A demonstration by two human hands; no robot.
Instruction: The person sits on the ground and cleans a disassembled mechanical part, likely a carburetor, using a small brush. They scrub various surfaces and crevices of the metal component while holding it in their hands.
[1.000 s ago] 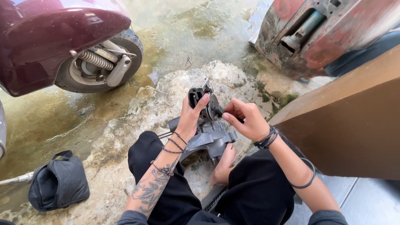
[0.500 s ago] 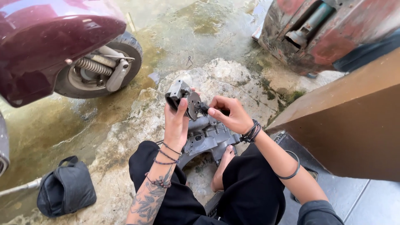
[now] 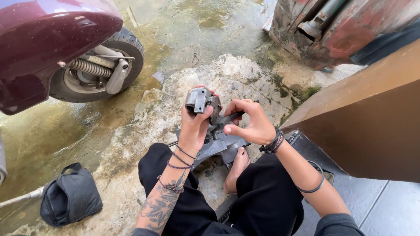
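Both hands are up in front of the seated person, working on one small grey metal part [image 3: 202,101]. Left hand [image 3: 194,126] is clenched around that part from below, thumb pressed on its near face, lifting it clear of the ground. Right hand [image 3: 248,122] is closed in a pinch on one thin dark tool [image 3: 231,117] whose tip meets the side of the part; the fingers curl over it, so how much of the tool there is cannot be told.

Just beneath the hands lies one larger dark grey plastic cover [image 3: 218,146], resting between the knees and touching the bare foot [image 3: 238,168] — only one foot shows. Several thin bands circle the left wrist, and a tattoo runs down that forearm; the right wrist carries a stack of dark bracelets [image 3: 272,142], with one more loop further up the arm.

The person sits on the rough pale concrete ground [image 3: 245,76], stained green and wet in patches. At upper left stands one maroon scooter [image 3: 48,39], its single rear wheel [image 3: 94,72] and one coil spring showing. One black bag [image 3: 70,196] sits at lower left. One brown panel [image 3: 372,122] rises at right, and one rusty red metal body [image 3: 341,30] sits at upper right.
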